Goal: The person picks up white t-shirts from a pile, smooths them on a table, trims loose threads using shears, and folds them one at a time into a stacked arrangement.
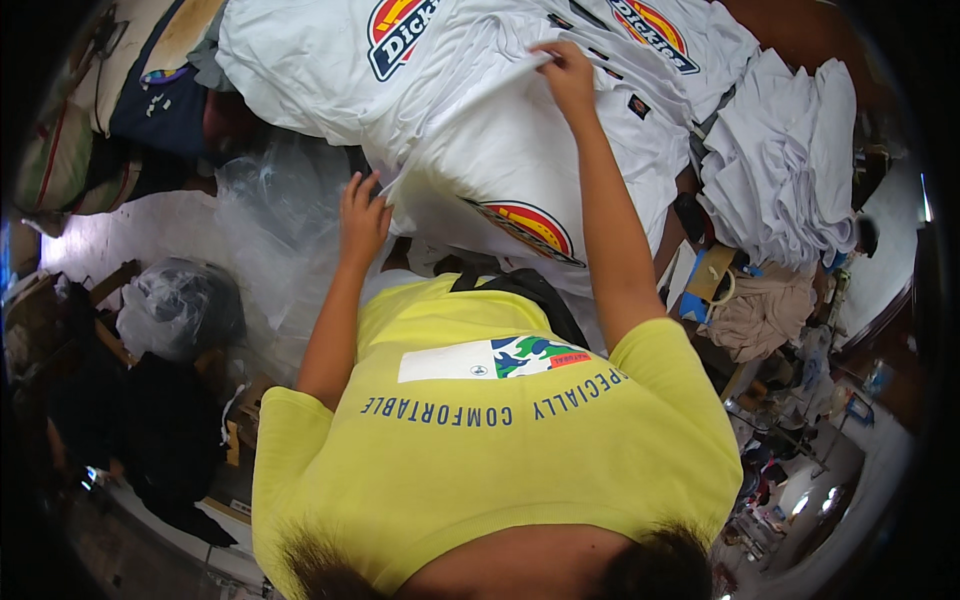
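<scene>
A white T-shirt (497, 140) with a red, yellow and dark blue printed emblem is stretched across the near side of a garment pile. My right hand (568, 78) pinches its far edge, the arm reaching forward. At the left, my left hand (364, 220) has the shirt's near-left edge at its fingertips, some fingers spread, and the cloth is lifted in a slack fold between both hands. The shirt's lower part hangs toward my lap. Beneath and beyond it lie more white T-shirts (310, 70) with the same kind of emblem and small dark neck labels.
A stack of folded white garments (775, 160) stands at the right, with a tape roll (724, 287) and beige cloth (765, 315) below it. Clear plastic sheeting (285, 200) lies left of my left hand. Farther left are a filled plastic bag (182, 308) and dark cloth (170, 430).
</scene>
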`<state>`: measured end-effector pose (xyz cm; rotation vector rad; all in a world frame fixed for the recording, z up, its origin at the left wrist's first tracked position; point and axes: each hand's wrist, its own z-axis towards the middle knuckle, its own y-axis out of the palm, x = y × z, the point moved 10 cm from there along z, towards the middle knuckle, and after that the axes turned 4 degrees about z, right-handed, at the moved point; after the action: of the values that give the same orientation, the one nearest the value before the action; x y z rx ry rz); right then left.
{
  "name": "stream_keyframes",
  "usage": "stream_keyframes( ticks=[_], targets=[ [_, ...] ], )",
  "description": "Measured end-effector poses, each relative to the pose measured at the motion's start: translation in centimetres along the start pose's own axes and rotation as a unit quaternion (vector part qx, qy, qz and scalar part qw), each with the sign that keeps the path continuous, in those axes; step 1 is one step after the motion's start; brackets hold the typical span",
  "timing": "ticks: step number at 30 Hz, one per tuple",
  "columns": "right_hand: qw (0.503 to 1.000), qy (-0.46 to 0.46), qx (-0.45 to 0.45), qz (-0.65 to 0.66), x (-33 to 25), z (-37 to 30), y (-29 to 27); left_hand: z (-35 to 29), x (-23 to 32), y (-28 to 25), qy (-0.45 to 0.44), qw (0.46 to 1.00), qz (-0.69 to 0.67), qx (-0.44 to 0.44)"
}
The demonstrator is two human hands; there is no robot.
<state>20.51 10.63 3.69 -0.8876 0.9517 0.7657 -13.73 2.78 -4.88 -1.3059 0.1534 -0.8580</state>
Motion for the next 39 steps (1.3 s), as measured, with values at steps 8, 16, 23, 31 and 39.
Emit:
stream_keyframes(
  ticks=[8,16,23,31,39],
  targets=[
    [0.863,0.228,0.200,0.405,9.9,-11.1,-7.5,-4.4,8.4,1.9,0.180,0.970,-0.072,-0.147],
    [0.845,0.212,0.202,0.447,9.9,-11.1,-7.5,-5.2,10.0,2.2,0.174,0.973,-0.070,-0.135],
    [0.845,0.202,0.198,0.455,10.1,-11.1,-7.5,-6.0,10.5,1.8,0.145,0.978,-0.073,-0.132],
    [0.833,0.199,0.194,0.478,10.4,-11.1,-7.5,-6.0,11.1,1.9,0.145,0.981,-0.041,-0.120],
    [0.813,0.176,0.188,0.523,10.0,-11.1,-7.4,-5.6,10.2,1.7,0.085,0.980,-0.155,-0.094]
  ],
)
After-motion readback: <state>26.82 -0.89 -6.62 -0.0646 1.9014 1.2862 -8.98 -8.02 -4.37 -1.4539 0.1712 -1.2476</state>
